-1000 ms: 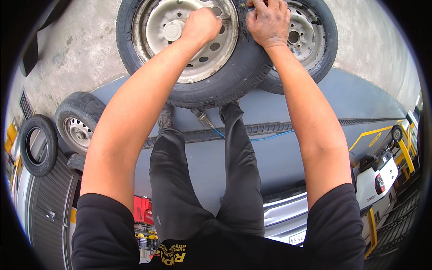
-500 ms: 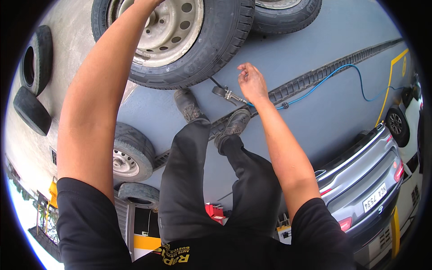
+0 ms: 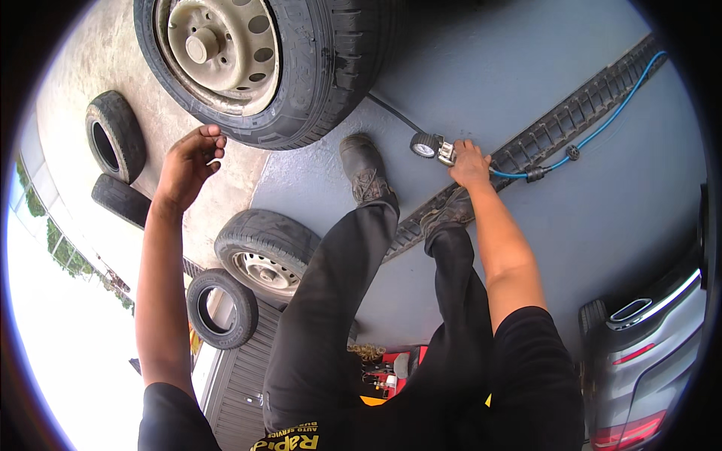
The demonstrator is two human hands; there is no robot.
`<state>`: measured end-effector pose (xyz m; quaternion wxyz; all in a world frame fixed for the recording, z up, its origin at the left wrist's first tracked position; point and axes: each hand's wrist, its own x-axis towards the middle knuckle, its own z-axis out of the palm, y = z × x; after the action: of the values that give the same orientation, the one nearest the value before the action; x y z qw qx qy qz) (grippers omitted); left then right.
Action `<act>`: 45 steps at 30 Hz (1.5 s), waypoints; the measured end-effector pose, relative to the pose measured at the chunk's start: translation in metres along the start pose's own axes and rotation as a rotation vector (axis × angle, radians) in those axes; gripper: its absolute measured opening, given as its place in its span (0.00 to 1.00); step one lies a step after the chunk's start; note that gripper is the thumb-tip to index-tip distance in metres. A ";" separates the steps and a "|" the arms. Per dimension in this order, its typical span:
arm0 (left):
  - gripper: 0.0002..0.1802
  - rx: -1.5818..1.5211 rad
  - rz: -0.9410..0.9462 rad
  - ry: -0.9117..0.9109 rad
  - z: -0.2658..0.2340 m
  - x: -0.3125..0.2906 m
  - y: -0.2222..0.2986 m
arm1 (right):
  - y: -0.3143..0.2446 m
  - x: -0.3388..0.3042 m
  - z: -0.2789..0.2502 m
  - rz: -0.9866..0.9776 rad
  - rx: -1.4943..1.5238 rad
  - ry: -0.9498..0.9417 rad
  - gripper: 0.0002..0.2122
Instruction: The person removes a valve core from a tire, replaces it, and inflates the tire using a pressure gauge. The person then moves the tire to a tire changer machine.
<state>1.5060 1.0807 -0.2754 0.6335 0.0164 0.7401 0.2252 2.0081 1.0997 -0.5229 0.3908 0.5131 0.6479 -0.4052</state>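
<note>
my right grip (image 3: 471, 165) is on the hand-held tyre inflator (image 3: 447, 154), fingers bent over its silver body; the back of my hand hides the far side, so i can't tell whether they've closed right round it. my left grip (image 3: 186, 167) is loosely curled, a gap between thumb and fingers, nothing showing in it, its fingertips near the large steel-rimmed wheel (image 3: 308, 83); touching or not, i can't say.

the inflator is over the grey-painted floor (image 3: 466, 75), in from the edge where the paint meets bare concrete (image 3: 233, 167), between my left boot (image 3: 365, 167) and the black slotted strip (image 3: 560, 116). whether it rests on the floor or is raised off it, i can't tell.

i'd expect a small, dense piece: stiff metal, light enough for one hand but weighty for its size. the round dial (image 3: 423, 149) looks the fragile part, though its black surround should soften knocks. the thin black hose (image 3: 395, 113) and the blue air hose (image 3: 624, 113) should bend easily, yet tug at the body. the silver body, on the blue hose's side, is the best hold, palm over it, clear of the dial; bare metal could feel slick in greasy fingers.
</note>
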 end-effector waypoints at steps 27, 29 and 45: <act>0.30 -0.578 -0.196 -0.302 -0.032 0.008 0.072 | -0.286 -0.408 -0.150 -0.407 0.239 0.392 0.25; 0.29 -0.623 -0.157 -0.358 -0.028 0.032 0.109 | -0.297 -0.383 -0.150 -0.352 0.215 0.397 0.26; 0.24 -0.135 -0.028 -0.226 0.007 0.125 0.206 | -0.284 -0.267 -0.185 -0.387 0.278 0.345 0.26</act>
<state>1.4341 1.3065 -0.3194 0.7155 -0.0114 0.6472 0.2626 1.7575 1.1368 -0.1735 0.1163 0.4899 0.7288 -0.4641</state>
